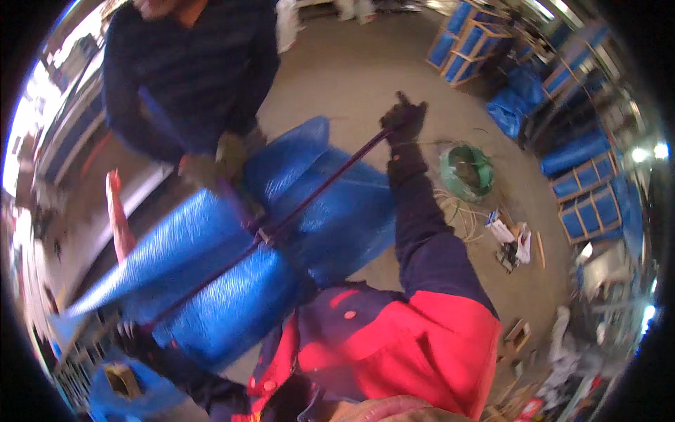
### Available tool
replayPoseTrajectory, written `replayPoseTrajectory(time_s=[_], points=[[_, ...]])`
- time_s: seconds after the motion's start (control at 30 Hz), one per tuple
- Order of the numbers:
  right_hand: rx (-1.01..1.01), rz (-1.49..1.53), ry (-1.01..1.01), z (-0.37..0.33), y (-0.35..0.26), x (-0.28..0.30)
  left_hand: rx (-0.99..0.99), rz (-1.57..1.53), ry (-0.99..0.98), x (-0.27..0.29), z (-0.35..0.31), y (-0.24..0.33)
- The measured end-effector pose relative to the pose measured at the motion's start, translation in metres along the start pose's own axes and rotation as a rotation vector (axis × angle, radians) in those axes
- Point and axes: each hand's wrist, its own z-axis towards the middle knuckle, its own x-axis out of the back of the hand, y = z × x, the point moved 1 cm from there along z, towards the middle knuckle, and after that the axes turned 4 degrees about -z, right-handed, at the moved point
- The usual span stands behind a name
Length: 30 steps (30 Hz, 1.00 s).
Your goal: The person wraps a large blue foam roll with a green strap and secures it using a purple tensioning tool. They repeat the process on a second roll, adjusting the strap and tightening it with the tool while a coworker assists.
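Bare concrete floor (pixel 351 70); blue-panelled wooden crates (pixel 467 42) at one o'clock and at three o'clock (pixel 587 204); bright lamps (pixel 650 151) at three; scattered scraps (pixel 513 243) toward four.

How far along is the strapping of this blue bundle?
Done: a dark strap already crosses the blue wrapped bundle and meets at a knot or buckle. In hand: the right hand and left hand pull its ends apart; a co-worker's gloved hands work near the knot. Left: final securing isn't visible.
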Motion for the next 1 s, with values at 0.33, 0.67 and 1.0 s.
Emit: replayPoseTrajectory(time_s=[0.33, 0.67, 1.0], points=[[0.135, -0.114, -0.554, -0.075, -0.048, -0.271, -0.19, 0.601, 0.165, 0.099, 0.049, -0.039], [0.045, 0.042, -0.968, -0.048, -0.062, -0.298, -0.225, 0.617, 0.019, 0.154, 0.154, 0.04], [0.341, -0.518, -0.886, -0.072, 0.018, -0.359, -0.22, -0.457, 0.246, 0.171, 0.272, 0.192]])
